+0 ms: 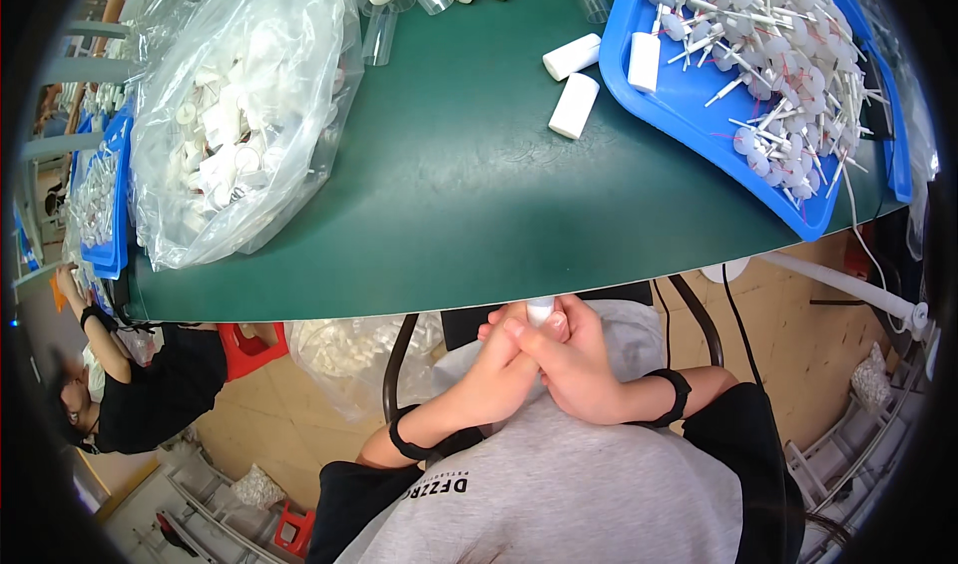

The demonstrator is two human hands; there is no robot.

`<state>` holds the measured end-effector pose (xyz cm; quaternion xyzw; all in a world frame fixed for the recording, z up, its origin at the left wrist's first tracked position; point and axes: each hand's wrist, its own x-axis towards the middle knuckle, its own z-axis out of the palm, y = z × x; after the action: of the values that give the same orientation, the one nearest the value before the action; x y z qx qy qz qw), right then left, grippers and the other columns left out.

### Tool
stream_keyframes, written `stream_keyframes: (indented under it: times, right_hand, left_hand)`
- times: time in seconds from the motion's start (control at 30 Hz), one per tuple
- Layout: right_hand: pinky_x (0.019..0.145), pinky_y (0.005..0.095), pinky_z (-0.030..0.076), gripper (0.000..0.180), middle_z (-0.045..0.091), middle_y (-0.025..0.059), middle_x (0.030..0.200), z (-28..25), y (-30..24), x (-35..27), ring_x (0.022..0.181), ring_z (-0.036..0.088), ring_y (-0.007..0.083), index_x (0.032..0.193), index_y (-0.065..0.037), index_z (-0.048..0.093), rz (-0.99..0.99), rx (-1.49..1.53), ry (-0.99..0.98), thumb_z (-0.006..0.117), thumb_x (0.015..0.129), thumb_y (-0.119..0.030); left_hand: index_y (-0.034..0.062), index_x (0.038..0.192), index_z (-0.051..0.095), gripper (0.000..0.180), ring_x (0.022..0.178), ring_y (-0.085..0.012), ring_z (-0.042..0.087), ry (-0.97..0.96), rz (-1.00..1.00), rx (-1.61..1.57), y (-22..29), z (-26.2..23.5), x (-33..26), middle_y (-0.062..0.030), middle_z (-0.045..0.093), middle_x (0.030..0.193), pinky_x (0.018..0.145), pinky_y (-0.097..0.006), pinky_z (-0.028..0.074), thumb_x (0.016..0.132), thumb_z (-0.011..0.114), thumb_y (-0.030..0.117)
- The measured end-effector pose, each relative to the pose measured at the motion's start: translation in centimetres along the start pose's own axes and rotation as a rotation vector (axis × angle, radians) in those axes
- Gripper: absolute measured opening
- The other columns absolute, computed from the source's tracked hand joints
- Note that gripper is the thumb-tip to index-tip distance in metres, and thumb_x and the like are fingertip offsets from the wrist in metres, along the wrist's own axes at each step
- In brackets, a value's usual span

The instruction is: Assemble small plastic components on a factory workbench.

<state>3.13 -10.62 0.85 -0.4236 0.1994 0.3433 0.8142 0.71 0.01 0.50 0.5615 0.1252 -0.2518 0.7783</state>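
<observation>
Both of my hands are closed together just below the table's near edge, over my lap. Between them a small white cylinder (540, 310) pokes out at the top; its lower part is hidden by the fingers. My left hand (499, 372) wraps it from the left side. From the right, my right hand (581, 366) closes on it, thumbs crossing in front. Several similar white cylinders lie on the green table (449, 185), among them a white cylinder (573, 106) and another white cylinder (572, 57) beside the blue tray.
A blue tray (689, 130) at the right holds many thin white sticks with round translucent discs. At the left stands a clear plastic bag (299, 180) of white parts. Clear tubes (379, 40) lie at the back. Another person (150, 379) sits at the far left.
</observation>
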Motion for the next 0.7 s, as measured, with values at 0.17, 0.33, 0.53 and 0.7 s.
stream_keyframes:
  times: [0.17,0.33,0.53,0.7]
  right_hand:
    - [0.075,0.0286,0.051,0.029,0.060,0.0105,0.101,0.2,0.7,-0.1,0.091,0.061,0.0175,0.112,0.001,0.047,0.019,-0.077,0.030,0.060,0.087,-0.009]
    - [0.053,0.0217,0.044,0.025,0.060,0.0029,0.091,0.1,1.1,0.3,0.074,0.055,0.0049,0.103,-0.001,0.053,-0.140,-0.049,0.013,0.066,0.083,-0.011]
    - [0.073,0.0286,0.054,0.029,0.062,0.0125,0.098,-1.8,-1.8,0.6,0.092,0.065,0.0210,0.110,0.003,0.049,0.059,-0.361,-0.159,0.059,0.085,-0.009]
    - [0.051,0.0166,0.045,0.037,0.064,0.0108,0.099,-1.9,-3.5,1.0,0.089,0.064,0.0144,0.112,0.000,0.050,0.140,-0.454,-0.211,0.065,0.084,-0.017]
  left_hand:
    - [0.0065,0.109,0.046,0.020,0.070,-0.0060,0.048,-0.089,-0.024,0.049,1.1,-1.2,0.1,0.0010,0.049,0.085,0.058,-0.023,0.042,0.101,0.041,0.024]
    - [0.0063,0.105,0.046,0.018,0.069,-0.0061,0.048,-0.083,0.020,-0.037,0.2,-0.8,0.2,0.0005,0.049,0.084,0.056,-0.023,0.041,0.101,0.040,0.023]
    - [0.0080,0.098,0.045,0.016,0.068,-0.0058,0.045,0.074,0.093,-0.276,-0.8,1.6,0.5,0.0009,0.048,0.082,0.057,-0.023,0.040,0.100,0.044,0.024]
    - [0.0093,0.105,0.044,0.017,0.071,-0.0071,0.048,0.088,0.196,-0.209,-2.8,1.7,1.0,-0.0004,0.049,0.088,0.058,-0.024,0.041,0.100,0.043,0.026]
